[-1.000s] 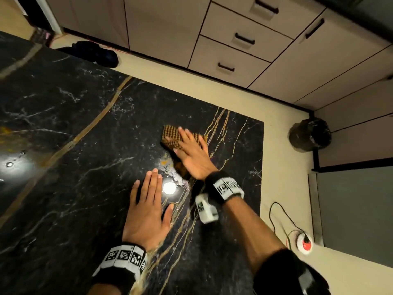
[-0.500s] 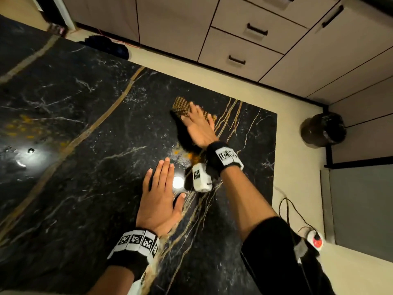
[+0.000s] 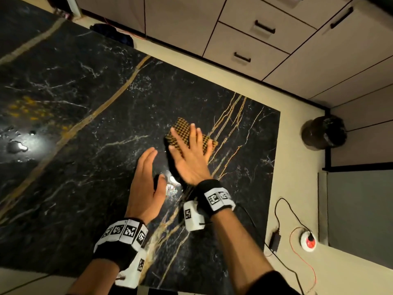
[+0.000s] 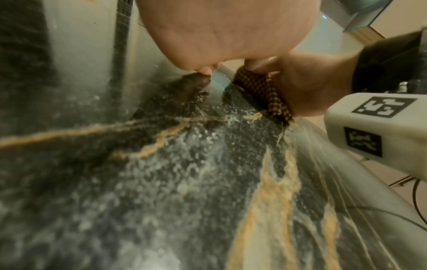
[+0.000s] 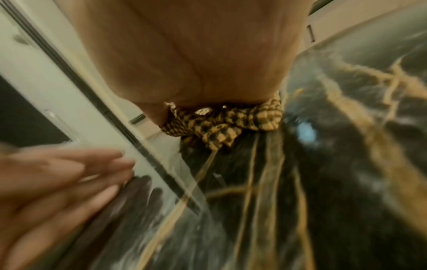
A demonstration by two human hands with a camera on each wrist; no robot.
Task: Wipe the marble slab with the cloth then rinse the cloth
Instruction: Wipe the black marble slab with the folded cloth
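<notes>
A black marble slab [image 3: 89,128] with gold veins fills most of the head view. A yellow-and-black checked cloth [image 3: 182,129] lies on it near the right edge. My right hand [image 3: 189,154] presses flat on the cloth with straight fingers. My left hand [image 3: 146,184] rests flat on the slab just left of it, fingers straight and together. The left wrist view shows the cloth [image 4: 261,95] under the right hand, with yellowish smears on the wet slab [image 4: 184,182]. In the right wrist view the cloth [image 5: 221,124] bunches under my palm.
The slab's right edge [image 3: 274,167] drops to a beige floor. A dark bin [image 3: 323,133] stands by the cabinets [image 3: 244,39]. A charger and cables [image 3: 276,239] and a red-white plug [image 3: 308,241] lie on the floor. Yellow stains [image 3: 25,109] and water drops [image 3: 17,145] mark the slab's left.
My right hand pushed the cloth away across the slab, then drew it back nearer to my left hand. The left hand stayed flat on the slab.
</notes>
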